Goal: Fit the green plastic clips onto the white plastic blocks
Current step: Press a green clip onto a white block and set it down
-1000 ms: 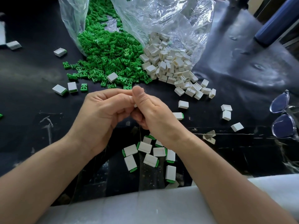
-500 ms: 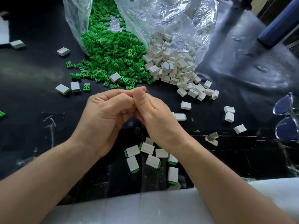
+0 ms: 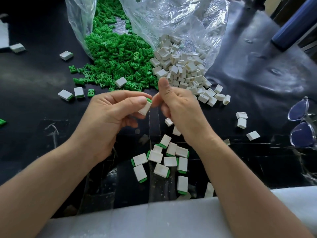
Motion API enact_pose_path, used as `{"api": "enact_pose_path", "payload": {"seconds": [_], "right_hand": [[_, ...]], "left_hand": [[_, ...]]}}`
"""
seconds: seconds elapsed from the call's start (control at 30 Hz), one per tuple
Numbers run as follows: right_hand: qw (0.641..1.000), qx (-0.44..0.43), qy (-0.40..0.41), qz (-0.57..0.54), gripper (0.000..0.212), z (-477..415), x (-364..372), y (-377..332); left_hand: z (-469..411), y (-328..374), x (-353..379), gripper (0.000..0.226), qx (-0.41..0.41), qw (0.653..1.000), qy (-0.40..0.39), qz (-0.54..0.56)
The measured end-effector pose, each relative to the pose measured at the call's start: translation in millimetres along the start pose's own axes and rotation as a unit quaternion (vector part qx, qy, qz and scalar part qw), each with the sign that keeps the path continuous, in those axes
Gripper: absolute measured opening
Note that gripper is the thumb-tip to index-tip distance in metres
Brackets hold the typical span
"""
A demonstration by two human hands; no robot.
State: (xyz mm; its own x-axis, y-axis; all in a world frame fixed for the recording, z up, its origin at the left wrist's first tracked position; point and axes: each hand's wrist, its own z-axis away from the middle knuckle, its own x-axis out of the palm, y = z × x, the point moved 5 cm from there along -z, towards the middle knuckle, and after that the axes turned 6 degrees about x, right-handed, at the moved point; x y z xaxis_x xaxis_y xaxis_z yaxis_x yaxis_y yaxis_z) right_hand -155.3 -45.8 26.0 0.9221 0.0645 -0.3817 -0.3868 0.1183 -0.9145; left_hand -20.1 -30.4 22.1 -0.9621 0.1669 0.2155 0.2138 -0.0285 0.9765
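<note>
Left hand (image 3: 109,117) pinches one block (image 3: 145,108) between thumb and curled fingers, above the table (image 3: 34,74) at centre; a clip (image 3: 148,100) sits seated in the block's far end. Right hand (image 3: 180,107) is just right of it, thumb raised and fingers curled, index tip at or possibly touching the clip; whether it holds anything cannot be told. Clip pile (image 3: 118,60) and block pile (image 3: 181,66) spill from the bag (image 3: 171,19) at the far side, and finished blocks (image 3: 164,160) lie near, below the hands.
</note>
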Motion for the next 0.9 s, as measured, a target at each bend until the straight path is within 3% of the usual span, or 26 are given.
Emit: {"api": "enact_pose_path", "payload": {"seconds": [0.2,0.3,0.47,0.7,0.9], "right_hand": [[0.992,0.010,0.092,0.080,0.029,-13.1,-18.2,9.1],[0.976,-0.008,0.127,0.175,0.015,-17.4,-20.1,11.9],[0.942,-0.037,0.172,0.287,0.037,-22.4,-23.3,9.0],[0.922,-0.085,0.150,0.345,0.041,-33.6,-11.5,-10.5],[0.901,-0.078,0.014,0.426,0.079,-66.3,3.4,-23.5]], "left_hand": [[11.6,-1.0,19.1,0.031,-0.027,0.985,-0.138,-0.102],[11.4,-1.1,19.4,0.034,-0.024,0.983,-0.136,-0.119],[7.9,-2.1,14.7,0.034,-0.022,0.985,-0.113,-0.131],[7.8,-6.8,18.1,0.025,-0.032,0.985,-0.107,-0.133],[6.1,-8.0,15.3,0.025,-0.032,0.987,-0.096,-0.127]]}}
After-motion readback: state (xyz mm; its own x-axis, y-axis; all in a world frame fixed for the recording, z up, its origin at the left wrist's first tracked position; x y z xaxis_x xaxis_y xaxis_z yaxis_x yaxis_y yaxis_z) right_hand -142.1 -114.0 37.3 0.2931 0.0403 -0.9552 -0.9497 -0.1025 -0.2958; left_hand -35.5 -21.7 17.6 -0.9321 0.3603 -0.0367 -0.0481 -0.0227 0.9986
